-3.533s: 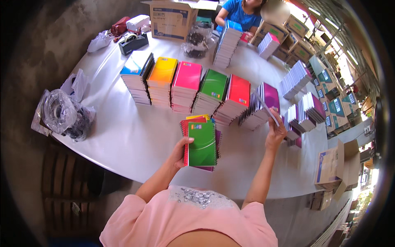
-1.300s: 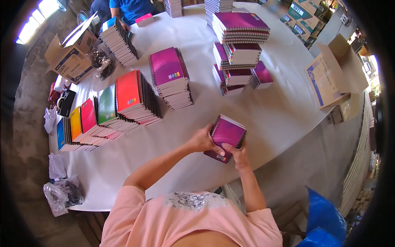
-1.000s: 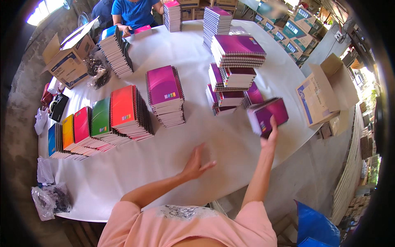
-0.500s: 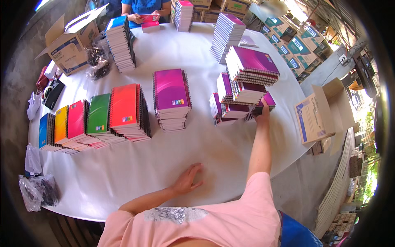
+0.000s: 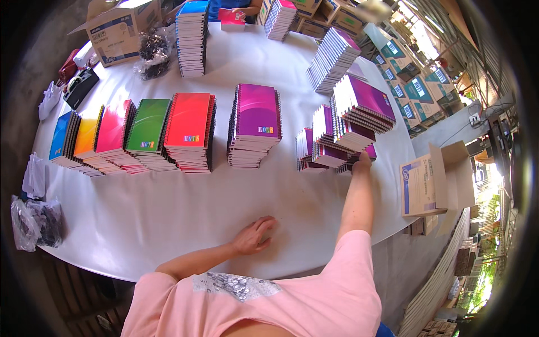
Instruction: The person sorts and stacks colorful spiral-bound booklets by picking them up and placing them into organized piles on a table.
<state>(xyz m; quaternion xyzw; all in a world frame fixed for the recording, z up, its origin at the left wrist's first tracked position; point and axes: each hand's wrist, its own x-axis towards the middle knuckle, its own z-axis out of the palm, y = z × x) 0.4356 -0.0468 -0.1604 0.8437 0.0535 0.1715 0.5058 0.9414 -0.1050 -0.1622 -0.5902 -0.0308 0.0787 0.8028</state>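
My right arm reaches out to a cluster of purple spiral notebooks (image 5: pixel 368 100) piled crosswise in several layers at the right. My right hand (image 5: pixel 363 164) is closed at the pile's low near corner, on a few purple notebooks (image 5: pixel 370 150); most of its fingers are hidden among them. On the bare white tabletop nearer to me rests my left hand (image 5: pixel 255 236), fingers loosely bent and apart, nothing in it. Beyond it stands a neat stack of purple notebooks (image 5: pixel 257 115).
Stacks of red (image 5: pixel 190 121), green (image 5: pixel 147 126), pink (image 5: pixel 114 126), yellow (image 5: pixel 88 135) and blue notebooks (image 5: pixel 60 137) line the left. Tall notebook stacks (image 5: pixel 191 42) stand farther back. An open carton (image 5: pixel 424 185) is at the right, another (image 5: pixel 115 36) back left. A co-worker's hand (image 5: pixel 247 10) shows opposite.
The view has shifted, so the table's things sit differently in it. My right hand stays at the same corner of the pile, and my left hand still rests on the table.
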